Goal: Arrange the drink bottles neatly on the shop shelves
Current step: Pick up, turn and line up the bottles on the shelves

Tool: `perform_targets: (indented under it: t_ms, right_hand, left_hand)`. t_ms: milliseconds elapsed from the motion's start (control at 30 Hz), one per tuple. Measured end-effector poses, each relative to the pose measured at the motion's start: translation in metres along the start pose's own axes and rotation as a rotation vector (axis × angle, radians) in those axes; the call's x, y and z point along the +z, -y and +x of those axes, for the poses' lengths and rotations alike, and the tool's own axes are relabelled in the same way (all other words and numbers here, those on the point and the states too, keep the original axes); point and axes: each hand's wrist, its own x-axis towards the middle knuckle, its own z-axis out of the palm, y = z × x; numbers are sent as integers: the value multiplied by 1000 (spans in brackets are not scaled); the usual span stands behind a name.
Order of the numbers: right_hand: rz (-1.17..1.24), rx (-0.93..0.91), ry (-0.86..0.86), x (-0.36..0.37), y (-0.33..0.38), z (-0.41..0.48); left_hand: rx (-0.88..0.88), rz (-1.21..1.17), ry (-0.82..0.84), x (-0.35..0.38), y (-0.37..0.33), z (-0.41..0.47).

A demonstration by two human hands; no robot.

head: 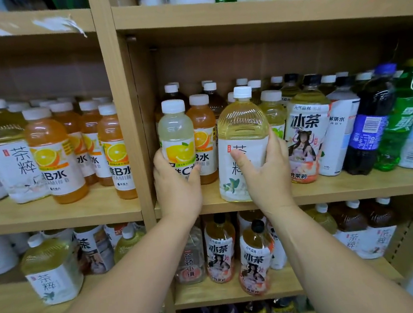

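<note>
Gripping a pale lemon-labelled plastic bottle (177,139), the left hand (178,184) works mid-task; the right hand (265,168) clasps a large yellow tea bottle (243,142); the wooden shelf (343,187) rows look uneven.

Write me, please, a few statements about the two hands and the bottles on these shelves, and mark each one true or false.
1. The left hand grips the lemon vitamin C water bottle. True.
2. The right hand holds a dark cola bottle. False: it holds the large pale tea bottle.
3. Both held bottles are at the middle shelf, to the right of the wooden upright. True.
4. The held tea bottle has a black cap. False: its cap is white.
5. An orange vitamin B water bottle stands just behind the lemon one. True.
</note>
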Motion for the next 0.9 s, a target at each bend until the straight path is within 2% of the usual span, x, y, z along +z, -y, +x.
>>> perform_targets:
  t_ms: [100,167,300,400,500,600,733,900]
  right_hand:
    - [-27,-9,-18,-3,7,-8]
    - [-100,-40,-90,-6,15,-17]
    - [-169,-303,-248,-3,43,-37]
    - [-57,-394,-94,12,65,-49]
    - [112,-314,195,31,83,-59]
    - [297,-244,377,52,95,-67]
    - [443,-207,490,87,117,-80]
    - [507,-219,522,155,154,-104]
  left_hand:
    - [77,-62,68,-18,-3,-19]
    - [131,-94,122,-33,-8,-32]
    - [187,-191,198,-65,-17,-51]
    - [190,-249,224,-86,-17,-53]
    - [179,-292,270,-107,-15,-45]
    - [185,-283,316,-132,-8,-32]
    - [166,-276,360,-174,6,-15]
    - [154,-254,335,-235,37,16]
